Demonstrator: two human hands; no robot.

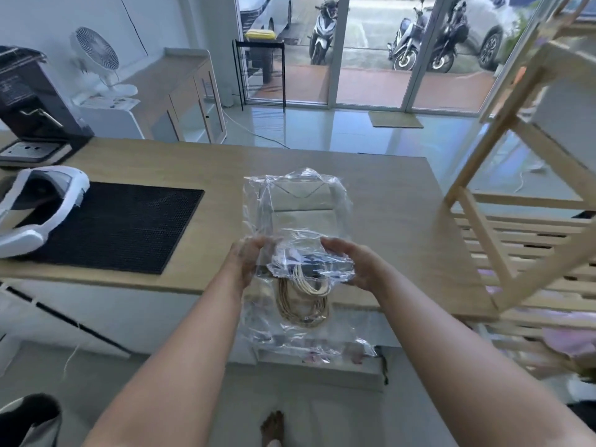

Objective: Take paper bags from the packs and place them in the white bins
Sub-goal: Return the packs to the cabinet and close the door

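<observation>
Pack (300, 217) between left hand (250, 258) and right hand (354, 262)

Clear plastic pack (295, 201) — cream paper bags (303, 217), tan twine handles (303, 301) — black perforated mat (116, 224), pale wood table (387, 204).

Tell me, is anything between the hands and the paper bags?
Yes. The clear plastic pack wraps the paper bags; the left hand and right hand grip its plastic, near the rope handles.
</observation>
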